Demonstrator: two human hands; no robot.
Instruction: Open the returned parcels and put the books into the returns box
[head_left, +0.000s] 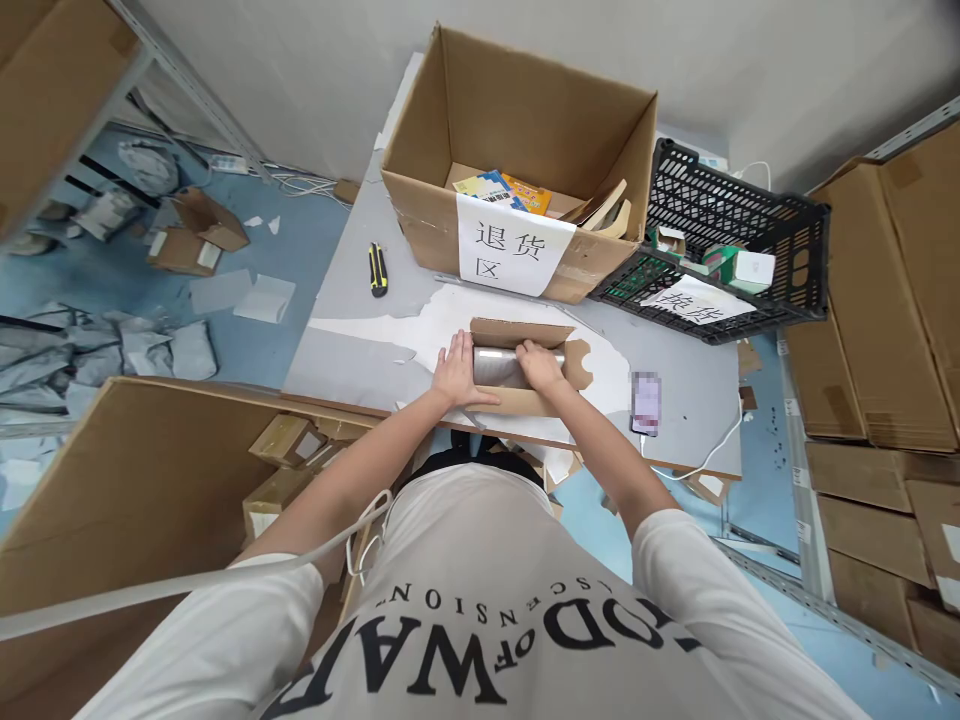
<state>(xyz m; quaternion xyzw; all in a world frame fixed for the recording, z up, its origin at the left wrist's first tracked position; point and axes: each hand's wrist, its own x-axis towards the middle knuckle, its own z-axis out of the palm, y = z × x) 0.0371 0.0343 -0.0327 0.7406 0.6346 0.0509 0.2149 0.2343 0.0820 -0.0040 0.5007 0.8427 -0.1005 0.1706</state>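
Note:
A small open cardboard box point(517, 402) lies near the table's front edge, its flaps folded out. Inside is a shiny silver cylindrical object point(496, 366), possibly wrapped in clear film. My left hand point(454, 374) lies against the box's left end, fingers stretched out and thumb spread along the front side. Reaching into the box from the right, my right hand point(540, 366) has its fingers curled over the right part of the silver object. Its fingertips are partly hidden.
On the table point(337, 340) lie a box cutter point(377, 270) and a phone point(646, 403) with a white cable. Behind stand a large labelled carton point(420, 215) and a black crate point(795, 250). A big carton point(150, 480) is at left; stacked boxes point(862, 320) stand at right.

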